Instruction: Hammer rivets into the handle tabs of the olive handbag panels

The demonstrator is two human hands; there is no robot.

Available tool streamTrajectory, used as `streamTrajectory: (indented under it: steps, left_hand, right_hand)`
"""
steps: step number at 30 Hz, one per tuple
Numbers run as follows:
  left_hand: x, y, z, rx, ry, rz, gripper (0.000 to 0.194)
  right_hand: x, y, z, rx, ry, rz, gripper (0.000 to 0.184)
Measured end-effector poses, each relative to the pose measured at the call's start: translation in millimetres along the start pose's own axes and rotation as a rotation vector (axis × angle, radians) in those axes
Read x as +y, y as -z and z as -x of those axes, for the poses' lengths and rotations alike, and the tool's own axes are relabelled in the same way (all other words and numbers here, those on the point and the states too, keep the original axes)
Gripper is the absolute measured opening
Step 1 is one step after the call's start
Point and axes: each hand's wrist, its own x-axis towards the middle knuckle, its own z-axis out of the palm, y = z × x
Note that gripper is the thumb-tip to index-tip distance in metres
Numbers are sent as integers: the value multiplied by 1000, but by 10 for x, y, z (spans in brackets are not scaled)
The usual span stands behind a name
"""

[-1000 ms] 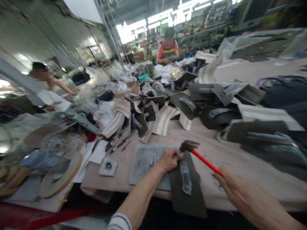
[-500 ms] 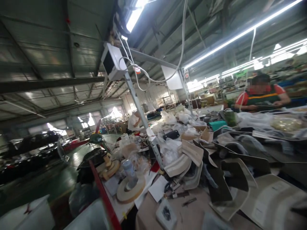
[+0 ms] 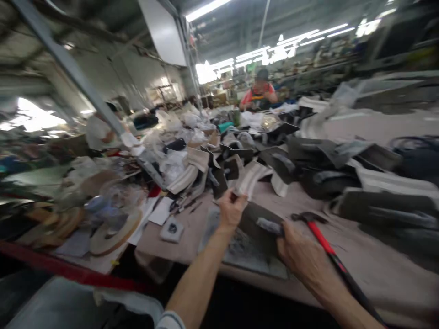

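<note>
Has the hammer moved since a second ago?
Yes, to the right. Judged against the grey slab, the hammer was held near its right end by the right hand; now it lies on the table farther right.

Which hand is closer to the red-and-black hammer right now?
Right. The right hand, at the right end of the dark panel, is just left of the hammer; the left hand is farther off, at the panel's left end.

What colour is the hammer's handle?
The hammer handle is red in its upper part, mostly black below; it shows in the head view.
</note>
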Motion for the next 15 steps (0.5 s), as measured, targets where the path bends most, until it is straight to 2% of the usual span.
streamTrajectory:
  steps: [1,2,4,8,11,15]
  left_hand:
    - [-53,-46,115,-139,-33,175,15]
    - [-119,-74,192,-255,-55,340,6]
    - [-277,-119,286,-410,-41,560,17]
    - [-576,-327,464,-550,111,626,24]
    - [-709,-559,584,-638,171,636,25]
    - [-838,-775,639,-710,206,641,24]
  right_hand:
    - [46,-10,139,-73,-73,7,15]
    - [48,-42,236,-132,-135,-18,17]
    - [-16,-157,344,-194,-222,-121,25]
    - [-120,-375,484,-167,-273,-292,40]
    - [-104,-423,572,-141,-216,-359,55]
    - [-81,-430,589,-220,-138,-377,56]
